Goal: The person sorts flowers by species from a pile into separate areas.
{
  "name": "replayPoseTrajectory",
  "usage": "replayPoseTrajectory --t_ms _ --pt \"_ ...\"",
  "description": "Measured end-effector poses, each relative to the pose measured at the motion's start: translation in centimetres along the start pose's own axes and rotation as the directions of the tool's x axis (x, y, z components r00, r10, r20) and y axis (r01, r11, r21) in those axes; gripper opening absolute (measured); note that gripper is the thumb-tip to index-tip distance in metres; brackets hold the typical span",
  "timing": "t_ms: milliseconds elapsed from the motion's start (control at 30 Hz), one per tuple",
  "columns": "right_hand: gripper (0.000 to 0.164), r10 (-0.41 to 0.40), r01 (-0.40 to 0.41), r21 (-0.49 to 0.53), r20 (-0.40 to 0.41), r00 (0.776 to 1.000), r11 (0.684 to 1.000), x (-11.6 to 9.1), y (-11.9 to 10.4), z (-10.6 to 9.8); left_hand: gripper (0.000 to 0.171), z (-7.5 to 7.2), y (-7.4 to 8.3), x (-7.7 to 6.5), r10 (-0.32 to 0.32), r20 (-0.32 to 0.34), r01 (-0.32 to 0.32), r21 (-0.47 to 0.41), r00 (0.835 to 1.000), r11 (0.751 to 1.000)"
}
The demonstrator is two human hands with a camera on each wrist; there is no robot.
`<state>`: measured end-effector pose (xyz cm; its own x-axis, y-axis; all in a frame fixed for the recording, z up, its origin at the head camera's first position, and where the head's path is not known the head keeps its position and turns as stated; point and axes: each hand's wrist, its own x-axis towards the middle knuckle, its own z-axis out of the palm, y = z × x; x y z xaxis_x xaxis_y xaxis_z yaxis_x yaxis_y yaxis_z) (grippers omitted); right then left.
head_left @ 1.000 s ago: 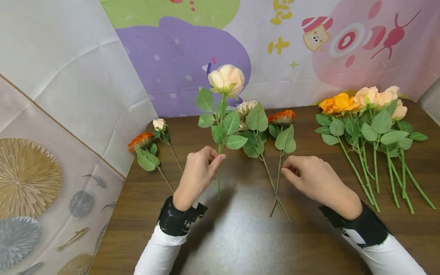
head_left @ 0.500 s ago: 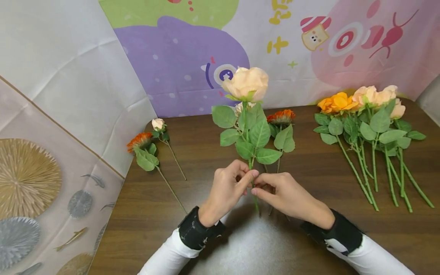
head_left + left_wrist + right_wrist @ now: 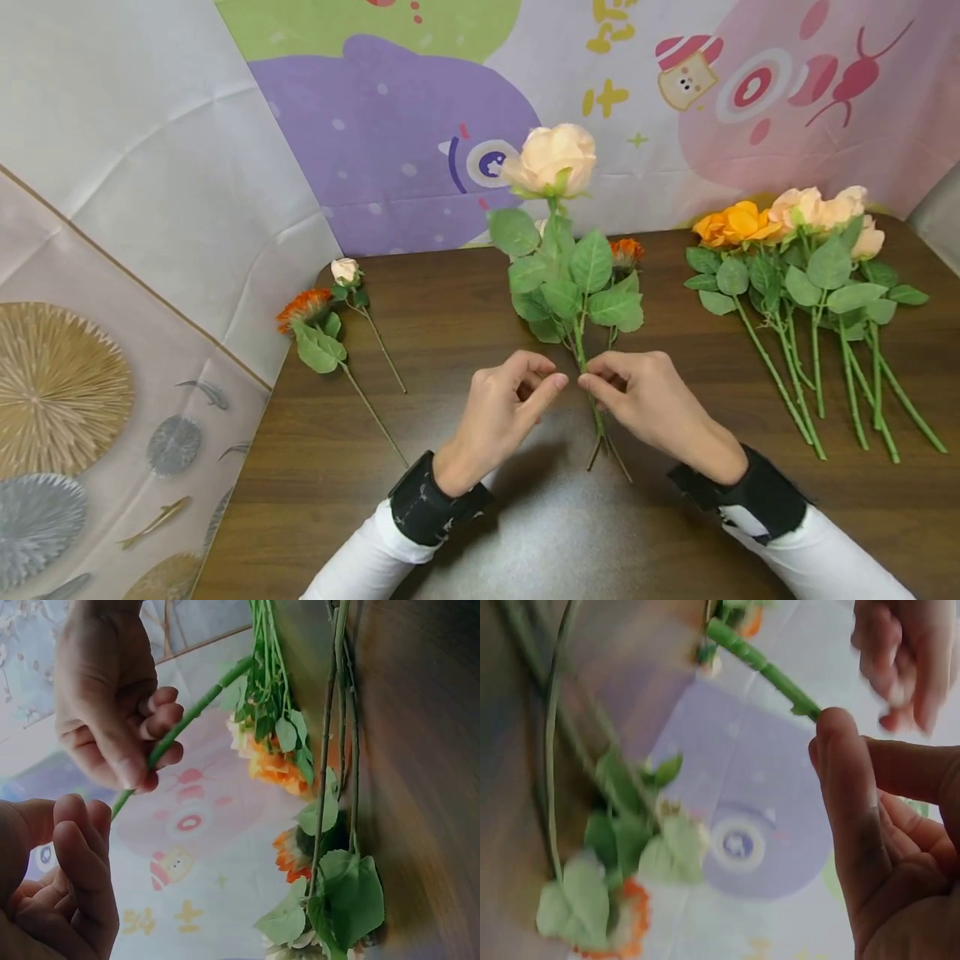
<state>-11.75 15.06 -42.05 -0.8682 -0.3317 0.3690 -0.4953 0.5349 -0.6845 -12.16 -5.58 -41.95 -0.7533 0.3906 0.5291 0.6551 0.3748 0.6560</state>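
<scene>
A peach rose (image 3: 558,158) stands nearly upright above the table, with green leaves on its stem. My right hand (image 3: 660,404) pinches its green stem (image 3: 769,671) between thumb and fingers; the cut end pokes out below. Just left of the stem is my left hand (image 3: 502,412), its fingers loosely bent and holding nothing. In the head view a small gap separates its fingertips from the stem. Behind the rose lie an orange flower (image 3: 626,250) and pale flowers mostly hidden by the leaves. Their thin brown stems (image 3: 330,735) show in the left wrist view.
On the left of the brown table (image 3: 480,533) lie another orange flower (image 3: 303,307) and a small pale rosebud (image 3: 347,272). At the right is a group of peach roses (image 3: 821,208) with an orange rose (image 3: 738,225). A printed cloth (image 3: 405,150) hangs behind.
The rose has come from the left to between both hands, then slightly right. My right hand has taken its stem, and my left hand has let it go.
</scene>
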Motion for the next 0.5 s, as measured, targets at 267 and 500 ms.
replayPoseTrajectory --t_ms 267,500 --pt "0.010 0.121 -0.147 -0.187 -0.148 0.982 0.971 0.7 2.4 -4.3 0.007 0.0 -0.1 -0.1 0.006 -0.007 -0.005 0.041 1.000 0.999" --pt "0.017 0.205 -0.271 -0.345 -0.214 0.955 0.899 0.1 5.6 -10.4 0.006 -0.1 -0.2 -0.1 0.019 -0.014 -0.018 0.064 1.000 0.998"
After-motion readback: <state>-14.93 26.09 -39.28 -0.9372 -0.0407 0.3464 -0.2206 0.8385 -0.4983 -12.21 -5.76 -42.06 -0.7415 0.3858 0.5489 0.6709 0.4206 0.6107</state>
